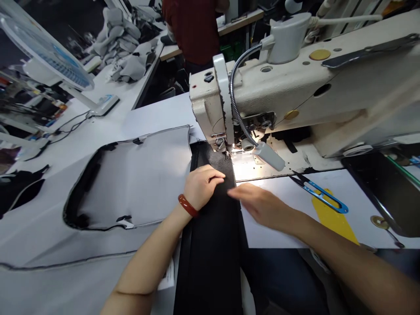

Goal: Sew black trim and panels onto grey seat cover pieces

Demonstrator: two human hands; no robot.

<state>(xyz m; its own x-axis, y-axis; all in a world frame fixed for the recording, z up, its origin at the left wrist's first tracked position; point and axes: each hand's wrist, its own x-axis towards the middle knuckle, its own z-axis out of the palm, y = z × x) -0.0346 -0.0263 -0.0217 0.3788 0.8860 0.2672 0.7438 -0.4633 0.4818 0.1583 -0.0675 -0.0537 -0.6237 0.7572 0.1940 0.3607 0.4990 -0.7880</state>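
My left hand (pixel 201 186) rests on a long black fabric strip (pixel 210 245), fingers curled and pressing it flat just before the needle of the cream sewing machine (pixel 295 100). My right hand (pixel 262 205) lies at the strip's right edge with fingers stretched out, slightly blurred by motion. It holds nothing. A grey fabric panel (pixel 138 179) with black edging joins the strip on the left and spreads over the table. A red bangle (pixel 187 205) sits on my left wrist.
Blue thread snips (pixel 323 195) lie on a yellow patch (pixel 333 221) right of the needle plate. A desk fan (pixel 49 57) stands at far left. Grey fabric pieces (pixel 127 65) are piled on a back table, where a person in dark red (pixel 193 26) stands.
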